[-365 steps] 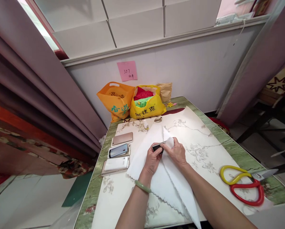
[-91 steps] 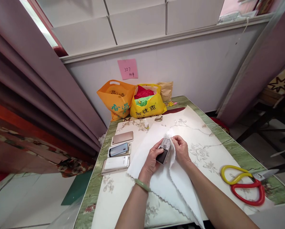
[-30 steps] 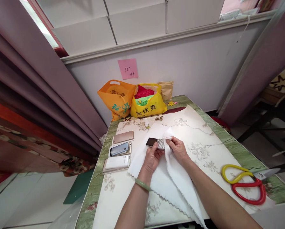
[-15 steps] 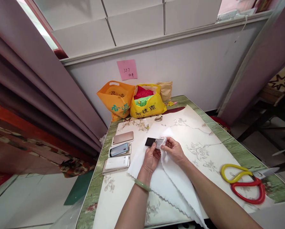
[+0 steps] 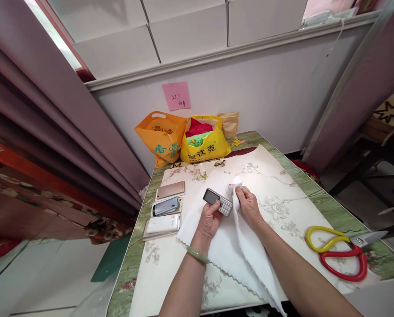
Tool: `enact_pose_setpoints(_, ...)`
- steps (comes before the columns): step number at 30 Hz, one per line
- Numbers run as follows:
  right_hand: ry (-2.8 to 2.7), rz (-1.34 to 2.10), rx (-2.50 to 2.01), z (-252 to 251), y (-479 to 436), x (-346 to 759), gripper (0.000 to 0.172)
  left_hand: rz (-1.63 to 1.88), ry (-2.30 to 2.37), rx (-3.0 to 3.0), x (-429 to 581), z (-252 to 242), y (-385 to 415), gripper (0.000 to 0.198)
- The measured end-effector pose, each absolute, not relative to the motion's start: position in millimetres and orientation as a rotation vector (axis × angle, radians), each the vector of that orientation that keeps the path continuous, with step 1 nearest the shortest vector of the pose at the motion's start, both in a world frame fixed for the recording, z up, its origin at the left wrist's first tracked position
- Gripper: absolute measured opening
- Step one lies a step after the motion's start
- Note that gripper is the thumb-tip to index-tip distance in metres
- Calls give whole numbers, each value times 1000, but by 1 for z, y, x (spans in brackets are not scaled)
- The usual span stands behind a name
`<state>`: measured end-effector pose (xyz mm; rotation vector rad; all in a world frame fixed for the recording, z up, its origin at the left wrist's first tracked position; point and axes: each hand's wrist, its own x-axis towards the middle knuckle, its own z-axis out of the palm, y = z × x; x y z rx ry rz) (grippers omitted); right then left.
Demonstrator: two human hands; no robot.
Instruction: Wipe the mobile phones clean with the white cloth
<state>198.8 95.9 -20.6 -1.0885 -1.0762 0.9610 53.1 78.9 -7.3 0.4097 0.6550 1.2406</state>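
Over the middle of the tabletop point(image 5: 311, 189), all eyes went to the keypad phone point(image 5: 225, 206), up in the left hand point(image 5: 209, 222), fingers clasped around its underside and thumb laid across its face! Its long axis ran on a slant, screen end up and to the left, keys down and to the right, so the keypad end was the one nearest the right hand point(image 5: 250, 209). From that hand's fingers point(image 5: 246, 193), pinched firmly on a gathered edge of white cloth point(image 5: 226, 246), the keypad phone lay to the left and a touch nearer the wearer. A raised fold stood just beside the keys; whether it touched them, you couldn't tell. The left was plainly the closer hand, wrapped right on it! Beneath both, the cloth spread wide, one corner trailing past the near edge. Away at the back, the containers: the orange bag point(image 5: 165, 143) gaped at the top, its depths hidden, while the yellow bag point(image 5: 205, 152) beside it bulged with a red bundle point(image 5: 198, 127) and a green bundle point(image 5: 197, 140). Tucked behind its right side was the brown packet point(image 5: 230, 125), contents out of sight, and off to the right lay scissors point(image 5: 358, 241).
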Motion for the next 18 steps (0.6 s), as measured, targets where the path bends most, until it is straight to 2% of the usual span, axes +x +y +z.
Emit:
enact_pose_setpoints(4, -864, 1161, -1006, -21, 100, 200, 39, 1201, 645, 490, 55, -6, 78, 39)
enact_pose_setpoints(8, -702, 1239, -933, -20, 101, 200, 38, 1190, 668, 436, 52, -7, 80, 31)
enact_pose_setpoints(14, -891, 1390, -904, -15, 95, 201, 31, 1171, 605, 400, 47, -2, 79, 32)
enact_pose_setpoints(18, -949, 1440, -891, -11, 90, 200, 32, 1197, 632, 357, 50, -2, 80, 21)
